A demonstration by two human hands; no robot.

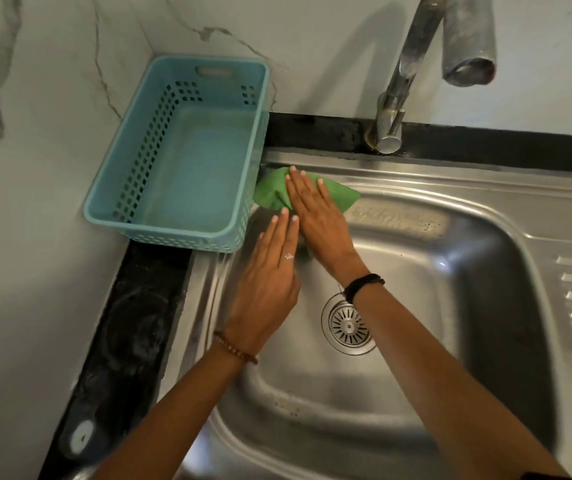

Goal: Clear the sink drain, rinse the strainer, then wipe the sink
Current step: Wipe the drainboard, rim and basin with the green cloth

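Cloth (270, 192): green, soft and crumpled, lay on the far left corner of the sink rim, just beside the blue basket (180, 147).
Right hand (315, 216): pressed flat on the cloth, fingers straight.
Left hand (267, 278): fingers straight and together, tips beside the right hand, holding nothing.
Sink (468, 258): shiny grey metal, with ridges on the right side.
Strainer (348, 323): round, with slots, sat in the drain hole.
Tap (412, 64): stood behind the sink.

Part of the green cloth (270, 194) is hidden under the right hand (315, 216), tbh. The strainer (346, 325) is partly covered by the right forearm, and the faucet (450, 46) gets cut off up top.
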